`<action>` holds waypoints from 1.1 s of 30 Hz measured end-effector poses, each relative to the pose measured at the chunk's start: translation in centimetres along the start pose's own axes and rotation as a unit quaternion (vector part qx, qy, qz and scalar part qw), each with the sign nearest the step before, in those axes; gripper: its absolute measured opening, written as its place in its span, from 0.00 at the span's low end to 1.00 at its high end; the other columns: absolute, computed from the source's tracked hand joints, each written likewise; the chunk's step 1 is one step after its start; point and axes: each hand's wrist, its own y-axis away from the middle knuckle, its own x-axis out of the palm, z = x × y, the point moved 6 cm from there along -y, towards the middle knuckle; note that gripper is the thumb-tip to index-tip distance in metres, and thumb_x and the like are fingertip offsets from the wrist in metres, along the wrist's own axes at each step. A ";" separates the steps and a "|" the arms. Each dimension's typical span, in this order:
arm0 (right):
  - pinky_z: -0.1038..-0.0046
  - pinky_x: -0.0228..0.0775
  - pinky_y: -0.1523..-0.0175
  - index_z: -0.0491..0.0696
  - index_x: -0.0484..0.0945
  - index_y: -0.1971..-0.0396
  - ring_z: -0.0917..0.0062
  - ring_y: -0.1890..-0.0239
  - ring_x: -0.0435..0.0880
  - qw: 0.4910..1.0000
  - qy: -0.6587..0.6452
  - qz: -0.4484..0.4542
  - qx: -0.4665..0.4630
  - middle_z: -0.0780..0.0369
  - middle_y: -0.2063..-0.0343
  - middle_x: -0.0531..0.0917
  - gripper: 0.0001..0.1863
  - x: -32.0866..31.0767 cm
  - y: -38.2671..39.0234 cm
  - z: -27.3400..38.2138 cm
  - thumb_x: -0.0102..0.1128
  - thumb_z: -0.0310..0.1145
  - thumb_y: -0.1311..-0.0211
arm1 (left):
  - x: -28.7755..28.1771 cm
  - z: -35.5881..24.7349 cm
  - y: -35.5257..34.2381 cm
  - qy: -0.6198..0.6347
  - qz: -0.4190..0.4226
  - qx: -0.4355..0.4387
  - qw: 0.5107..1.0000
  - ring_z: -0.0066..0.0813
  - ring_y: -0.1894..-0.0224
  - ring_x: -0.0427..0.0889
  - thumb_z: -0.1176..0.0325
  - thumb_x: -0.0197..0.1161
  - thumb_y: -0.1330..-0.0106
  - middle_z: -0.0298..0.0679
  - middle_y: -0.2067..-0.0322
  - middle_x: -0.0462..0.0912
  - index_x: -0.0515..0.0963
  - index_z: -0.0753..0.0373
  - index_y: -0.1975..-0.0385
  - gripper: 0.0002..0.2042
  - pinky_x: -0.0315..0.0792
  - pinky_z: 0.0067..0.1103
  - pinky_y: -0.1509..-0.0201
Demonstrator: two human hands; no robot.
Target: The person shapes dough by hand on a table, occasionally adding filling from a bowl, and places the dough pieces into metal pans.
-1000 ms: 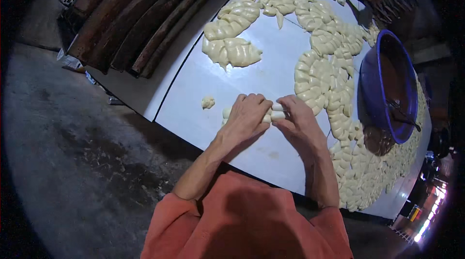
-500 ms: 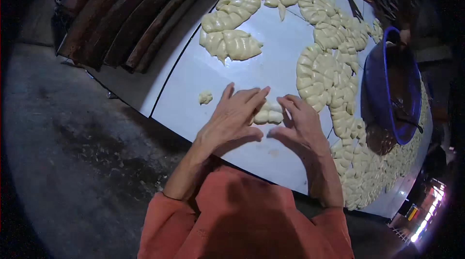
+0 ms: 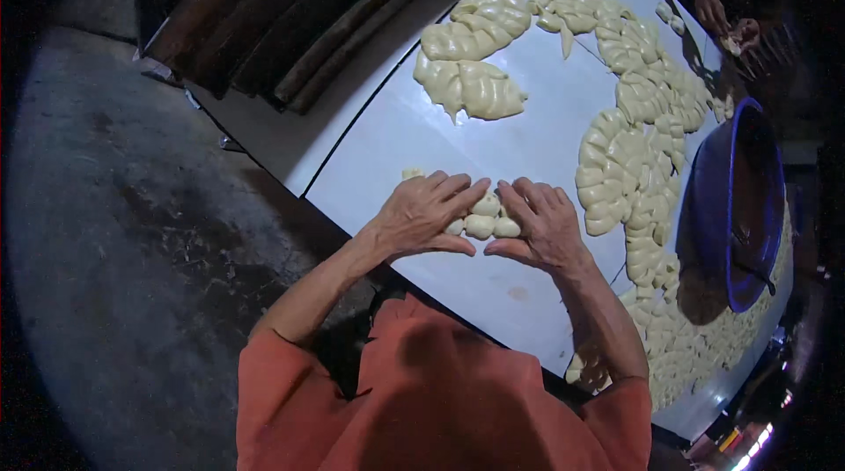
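Note:
Small pale dough pieces (image 3: 481,226) sit in a little cluster on the white tabletop (image 3: 387,158), between my two hands. My left hand (image 3: 425,212) curves over their left end, fingers bent and thumb along the near side. From the right, my right hand (image 3: 543,223) cups the other end, its thumb pointing toward the left thumb. Both hands press against the dough and hide part of it. Another small dough lump (image 3: 412,173) lies just beyond my left knuckles.
Sheets of scored, shiny dough (image 3: 629,163) spread over the right and far table. A blue basin (image 3: 738,207) stands at the right. Long dark curved troughs (image 3: 290,22) lie at the far left. Another person's hand (image 3: 709,9) shows at the far right.
My fingers have closed in around the dough, which now shows as separate rounded lumps. The view has shifted, and the lone lump is now close behind my left hand.

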 end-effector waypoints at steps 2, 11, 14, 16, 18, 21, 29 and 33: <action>0.62 0.68 0.52 0.46 0.74 0.41 0.65 0.54 0.78 1.000 -0.002 -0.009 -0.018 0.56 0.51 0.78 0.45 0.2 0.0 0.2 0.66 0.65 0.51 | 0.3 0.4 -0.1 0.006 0.005 -0.005 1.000 0.41 0.55 0.83 0.36 0.68 0.48 0.44 0.51 0.79 0.71 0.58 0.37 0.42 0.79 0.32 0.54; 0.65 0.71 0.59 0.45 0.76 0.51 0.65 0.63 0.79 0.999 -0.019 -0.047 -0.014 0.59 0.59 0.79 0.38 -0.9 -0.3 0.6 0.69 0.62 0.52 | -1.1 0.0 -0.6 0.088 0.020 0.006 0.996 0.49 0.49 0.81 0.31 0.74 0.62 0.50 0.45 0.77 0.67 0.62 0.35 0.55 0.78 0.36 0.48; 0.64 0.71 0.59 0.45 0.77 0.51 0.64 0.63 0.79 0.998 -0.032 -0.056 -0.016 0.58 0.59 0.79 0.39 -1.4 -0.4 0.8 0.69 0.64 0.54 | -2.6 -0.9 0.0 0.054 0.059 0.006 0.997 0.50 0.44 0.78 0.34 0.73 0.58 0.50 0.41 0.74 0.62 0.64 0.32 0.55 0.75 0.38 0.43; 0.63 0.72 0.58 0.44 0.77 0.52 0.63 0.63 0.79 0.998 -0.032 -0.058 -0.017 0.57 0.59 0.80 0.39 -1.1 -0.3 0.9 0.69 0.64 0.53 | -2.0 -0.9 0.1 0.036 0.074 -0.006 0.997 0.49 0.46 0.78 0.37 0.72 0.54 0.48 0.43 0.75 0.62 0.64 0.31 0.53 0.75 0.37 0.44; 0.63 0.73 0.58 0.44 0.77 0.52 0.63 0.63 0.80 0.998 -0.014 -0.065 -0.010 0.57 0.59 0.80 0.37 -1.0 -0.2 0.9 0.70 0.61 0.51 | -0.8 -0.8 -0.2 0.016 0.088 -0.016 0.996 0.47 0.47 0.79 0.39 0.71 0.51 0.47 0.46 0.76 0.61 0.63 0.31 0.50 0.76 0.37 0.46; 0.63 0.75 0.61 0.44 0.79 0.56 0.61 0.65 0.82 0.997 -0.049 -0.060 0.004 0.56 0.61 0.82 0.32 -1.1 -0.4 1.0 0.74 0.54 0.51 | 0.4 -0.6 -1.0 0.068 0.056 -0.034 0.995 0.46 0.51 0.80 0.46 0.71 0.45 0.46 0.52 0.78 0.64 0.60 0.33 0.41 0.77 0.35 0.52; 0.73 0.75 0.63 0.38 0.81 0.57 0.79 0.67 0.82 0.839 -0.348 0.190 0.373 0.59 0.70 0.85 0.28 -3.1 -2.0 2.7 0.74 0.45 0.50 | 0.5 0.7 -1.5 0.209 0.122 -0.125 0.962 0.50 0.54 0.83 0.59 0.66 0.46 0.51 0.61 0.84 0.79 0.63 0.56 0.20 0.74 0.40 0.49; 0.72 0.75 0.52 0.39 0.81 0.54 0.79 0.58 0.82 0.828 -0.425 0.257 0.261 0.60 0.61 0.86 0.26 -0.7 2.3 -1.4 0.76 0.40 0.48 | -2.6 0.4 0.7 0.291 0.170 -0.081 0.938 0.48 0.58 0.84 0.53 0.68 0.44 0.50 0.62 0.85 0.80 0.63 0.58 0.21 0.75 0.37 0.53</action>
